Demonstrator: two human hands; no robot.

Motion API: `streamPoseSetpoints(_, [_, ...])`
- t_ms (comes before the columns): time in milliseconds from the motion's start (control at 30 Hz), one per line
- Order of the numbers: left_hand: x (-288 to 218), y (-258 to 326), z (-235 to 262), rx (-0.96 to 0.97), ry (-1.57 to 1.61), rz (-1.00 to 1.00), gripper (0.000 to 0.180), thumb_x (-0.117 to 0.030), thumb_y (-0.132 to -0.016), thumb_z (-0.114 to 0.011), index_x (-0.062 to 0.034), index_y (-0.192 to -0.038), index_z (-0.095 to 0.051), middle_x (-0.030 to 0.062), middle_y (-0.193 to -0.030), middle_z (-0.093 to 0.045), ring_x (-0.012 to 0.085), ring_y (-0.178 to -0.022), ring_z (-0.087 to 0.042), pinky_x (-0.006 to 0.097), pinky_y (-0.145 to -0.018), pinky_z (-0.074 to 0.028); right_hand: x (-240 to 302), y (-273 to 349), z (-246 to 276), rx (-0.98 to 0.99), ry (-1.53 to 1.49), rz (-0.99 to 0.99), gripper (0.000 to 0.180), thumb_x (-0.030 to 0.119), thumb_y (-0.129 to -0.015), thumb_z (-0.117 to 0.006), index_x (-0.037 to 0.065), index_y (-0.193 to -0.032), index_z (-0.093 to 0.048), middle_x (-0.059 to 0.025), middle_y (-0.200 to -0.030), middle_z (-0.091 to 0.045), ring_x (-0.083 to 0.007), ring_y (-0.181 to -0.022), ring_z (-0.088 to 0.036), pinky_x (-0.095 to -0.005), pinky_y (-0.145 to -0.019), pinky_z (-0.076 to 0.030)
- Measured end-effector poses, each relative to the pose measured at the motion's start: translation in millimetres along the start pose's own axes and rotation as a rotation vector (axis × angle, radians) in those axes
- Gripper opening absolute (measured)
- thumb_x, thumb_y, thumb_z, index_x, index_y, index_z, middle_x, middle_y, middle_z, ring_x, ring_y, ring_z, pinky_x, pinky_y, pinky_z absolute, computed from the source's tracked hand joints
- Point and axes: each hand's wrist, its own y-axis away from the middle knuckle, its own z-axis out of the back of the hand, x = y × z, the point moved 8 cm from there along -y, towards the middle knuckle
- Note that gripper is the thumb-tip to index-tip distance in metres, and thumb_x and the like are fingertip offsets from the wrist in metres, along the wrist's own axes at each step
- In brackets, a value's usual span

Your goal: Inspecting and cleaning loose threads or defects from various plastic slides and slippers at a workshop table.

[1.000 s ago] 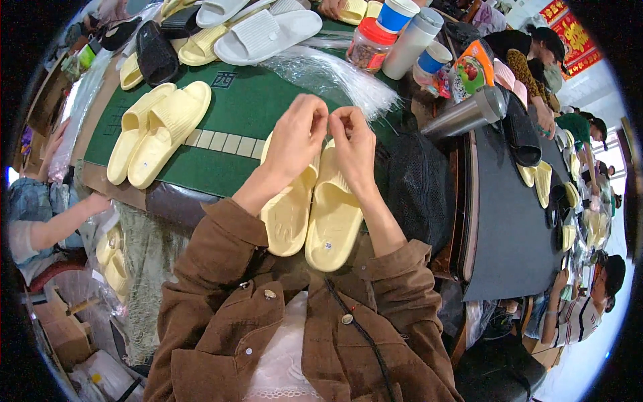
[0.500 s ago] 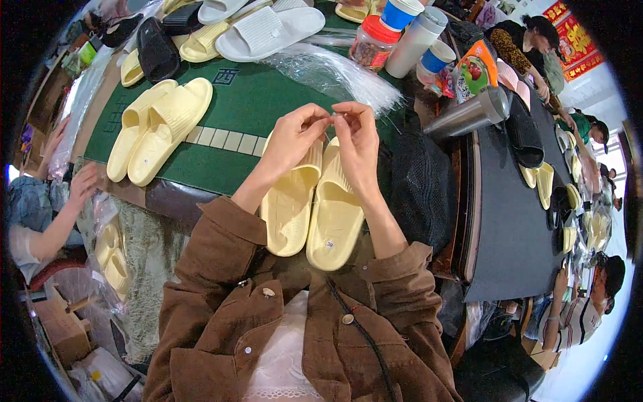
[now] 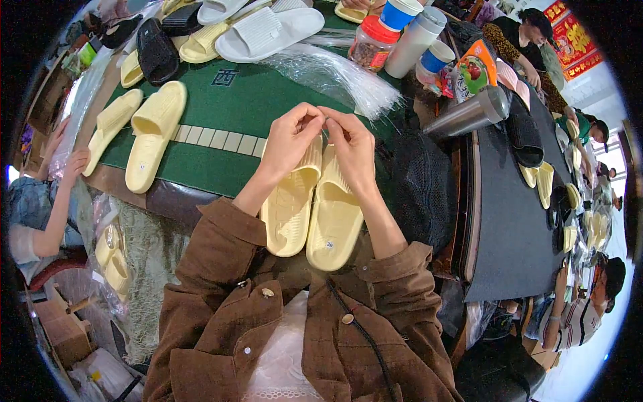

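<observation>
1. I see a green felt table [image 3: 221, 127] filling the upper middle of my view, with a row of pale tiles printed across it.
2. Beside it on my right runs a dark grey table [image 3: 509, 221] with more slippers along its far edge and other people seated past it.
3. A black mesh bag [image 3: 418, 187] lies slumped between the two tables, just right of my hands.
4. The pale yellow slipper pair [image 3: 315, 208] sits right in front of me at the near edge of the green table, overhanging toward my lap. The two lie side by side and touching, soles up, with fine ribbed treads; the right one carries a small round sticker near its heel.
5. A second yellow slipper pair [image 3: 137, 134] lies upright on the left part of the green table, well apart from mine.
6. A white slipper [image 3: 268, 30] rests at the far edge, and a bundle of clear plastic strands [image 3: 335, 77] fans out near it.
7. My left hand [image 3: 291, 137] and right hand [image 3: 351, 144] meet above the toe ends of the pair, fingertips pinched narrow and touching each other. I cannot tell what they pinch; it is too small.
</observation>
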Motion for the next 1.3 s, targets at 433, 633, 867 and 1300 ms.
streamPoseSetpoints(433, [-2.8,3.8,-4.4,0.03,-0.172,-0.02,0.011,-0.006,-0.088,-0.058,0.0018,-0.095,-0.062,0.0033,-0.08,-0.063,0.0067,-0.073,-0.057,0.023,-0.067,-0.046,4.4,2.0,-9.1,0.108,0.083,0.12,0.033,0.018,-0.096,-0.045,0.006,-0.125,-0.058,-0.0119,-0.113,-0.054,-0.0196,-0.096,-0.054,-0.0292,-0.086,-0.044])
streamPoseSetpoints(633, [1.6,2.1,5.9,-0.042,0.007,0.055,0.011,-0.008,-0.091,-0.056,0.002,-0.092,-0.061,0.0004,-0.08,-0.062,0.0046,-0.07,-0.053,0.021,-0.063,-0.044,-13.2,-0.4,-2.9,0.091,-0.057,-0.134,0.039,0.025,-0.098,-0.043,0.002,-0.129,-0.052,-0.0127,-0.119,-0.051,-0.0174,-0.096,-0.054,-0.0292,-0.089,-0.043])
streamPoseSetpoints(867, [-9.6,5.9,-10.1,0.085,-0.295,-0.058,0.012,-0.007,-0.089,-0.055,0.0031,-0.095,-0.059,0.0058,-0.075,-0.06,0.0117,-0.067,-0.053,0.027,-0.061,-0.045,1.9,2.5,-12.8,0.11,0.033,0.08,0.039,0.023,-0.097,-0.044,-0.002,-0.127,-0.051,-0.0198,-0.118,-0.051,-0.0309,-0.11,-0.051,-0.0342,-0.096,-0.039])
streamPoseSetpoints(1300, [-0.7,4.7,-2.9,-0.04,-0.179,-0.124,0.023,-0.002,-0.084,-0.059,-0.0024,-0.107,-0.059,0.0112,-0.109,-0.058,0.0195,-0.089,-0.061,0.029,-0.071,-0.051,3.7,-0.7,5.7,-0.037,-0.092,0.03,0.032,0.024,-0.099,-0.043,0.003,-0.112,-0.063,-0.013,-0.121,-0.054,-0.0183,-0.099,-0.058,-0.0263,-0.07,-0.053])
